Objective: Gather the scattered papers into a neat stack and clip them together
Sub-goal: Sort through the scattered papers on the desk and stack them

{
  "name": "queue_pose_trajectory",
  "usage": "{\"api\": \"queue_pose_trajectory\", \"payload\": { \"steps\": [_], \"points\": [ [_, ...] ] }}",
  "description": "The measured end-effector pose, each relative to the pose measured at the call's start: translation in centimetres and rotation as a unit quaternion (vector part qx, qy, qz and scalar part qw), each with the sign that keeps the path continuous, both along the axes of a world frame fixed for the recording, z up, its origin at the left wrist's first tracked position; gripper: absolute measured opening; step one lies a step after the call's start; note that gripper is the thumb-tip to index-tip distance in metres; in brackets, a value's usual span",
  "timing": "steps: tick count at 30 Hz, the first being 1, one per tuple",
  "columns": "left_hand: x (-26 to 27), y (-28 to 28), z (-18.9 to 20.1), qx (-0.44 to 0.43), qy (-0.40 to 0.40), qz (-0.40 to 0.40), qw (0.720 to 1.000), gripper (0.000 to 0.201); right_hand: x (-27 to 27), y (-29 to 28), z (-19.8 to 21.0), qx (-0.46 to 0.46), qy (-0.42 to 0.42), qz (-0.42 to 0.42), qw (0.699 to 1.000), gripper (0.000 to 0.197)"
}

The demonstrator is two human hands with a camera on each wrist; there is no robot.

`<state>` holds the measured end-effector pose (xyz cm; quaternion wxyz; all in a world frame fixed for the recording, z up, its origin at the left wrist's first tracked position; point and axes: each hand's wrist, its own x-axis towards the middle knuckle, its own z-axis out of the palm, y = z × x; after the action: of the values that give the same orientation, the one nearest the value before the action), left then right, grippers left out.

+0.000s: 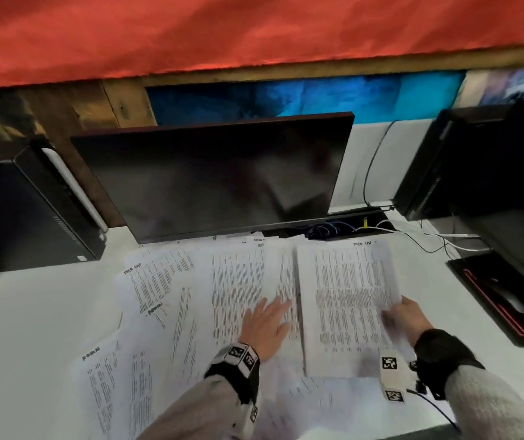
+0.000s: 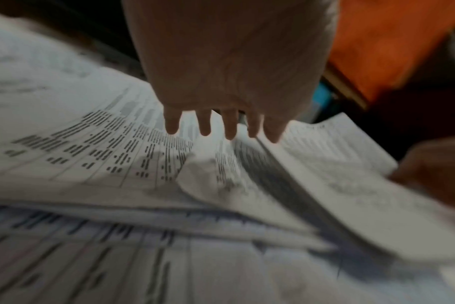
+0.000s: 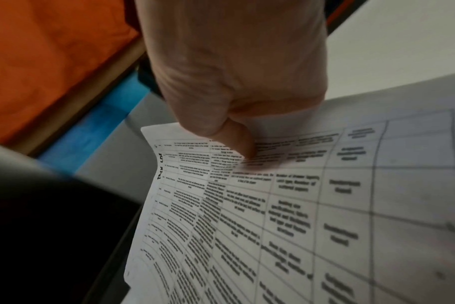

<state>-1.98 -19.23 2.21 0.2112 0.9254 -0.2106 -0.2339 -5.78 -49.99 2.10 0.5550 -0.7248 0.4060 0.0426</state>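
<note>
Right hand has a bundle of sheets pinched along its right edge, thumb on top, the rest of the fingers tucked underneath, and the bundle is lifted a bit off the counter. Left hand lies flat, fingers spread and relaxed, pressing on the loose sheets just beside that bundle.

If it were me, I'd keep the flat hand pinning the pile so nothing slides, slip the bundle down on top, then sweep the strays in from the left side and the near edge and tap everything square before clipping. Printer paper is slippery, so one careless drag probably fans it all out again.

Stuff in the way: the monitor sits right at the far edge of the spread, with some sheets tucked under it. Cables trail at the far right. I can't spot a clip anywhere.
</note>
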Motion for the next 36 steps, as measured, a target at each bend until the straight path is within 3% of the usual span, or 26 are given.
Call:
{"api": "queue_pose_trajectory", "payload": {
  "steps": [2, 4, 9, 12, 15, 19, 22, 24, 26, 29, 32, 34, 36],
  "points": [
    [-0.3, 0.0, -1.4, 0.098, 0.023, -0.072, 0.992, 0.052, -0.9, -4.6, -1.2, -0.055, 0.05, -0.024, 0.997, 0.028],
    [-0.3, 0.4, -2.3, 0.149, 0.04, -0.092, 0.984, 0.053, -1.6, -7.8, -1.8, -0.107, 0.115, -0.028, 0.987, 0.028],
    [-0.1, 2.9, -3.1, 0.171, 0.046, -0.069, 0.982, 0.054, -1.9, -8.8, -0.6, -0.219, 0.218, -0.001, 0.951, 0.034],
    [0.3, 4.8, -3.3, 0.162, 0.041, -0.043, 0.985, 0.059, -1.4, -8.3, -1.1, -0.243, 0.238, 0.002, 0.94, 0.034],
    [0.4, 5.6, -3.3, 0.137, 0.047, -0.033, 0.989, 0.05, -1.1, -7.6, -1.4, -0.244, 0.256, -0.015, 0.935, 0.037],
    [0.3, 5.6, -3.1, 0.124, 0.049, -0.026, 0.991, 0.049, -1.1, -6.1, -0.7, -0.309, 0.271, -0.037, 0.911, 0.054],
    [0.4, 5.4, -3.1, 0.101, 0.033, -0.006, 0.994, 0.045, -0.4, -2.0, 0.7, -0.362, 0.199, 0.011, 0.911, 0.063],
    [0.6, 5.2, -3.0, 0.05, -0.007, 0.053, 0.997, 0.037, 0.5, 1.8, 0.4, -0.339, 0.076, 0.091, 0.933, 0.048],
    [0.8, 4.9, -3.1, 0.002, -0.044, 0.173, 0.984, 0.034, 1.1, 6.0, -0.4, -0.255, -0.02, 0.156, 0.954, 0.032],
    [1.3, 5.3, -2.9, -0.01, -0.01, 0.342, 0.94, 0.044, 1.4, 10.6, -1.3, -0.161, 0.029, 0.175, 0.971, 0.045],
    [1.6, 6.6, -2.8, 0.065, 0.028, 0.406, 0.911, 0.054, 1.9, 12.1, -1.5, -0.122, 0.099, 0.171, 0.973, 0.065],
    [1.5, 7.7, -2.9, 0.093, 0.035, 0.433, 0.896, 0.061, 2.2, 12.7, -1.1, -0.136, 0.098, 0.175, 0.97, 0.061],
    [1.4, 8.6, -3.1, 0.076, 0.043, 0.454, 0.887, 0.065, 2.2, 13.7, -0.4, -0.208, 0.095, 0.191, 0.954, 0.053]
  ]
}}
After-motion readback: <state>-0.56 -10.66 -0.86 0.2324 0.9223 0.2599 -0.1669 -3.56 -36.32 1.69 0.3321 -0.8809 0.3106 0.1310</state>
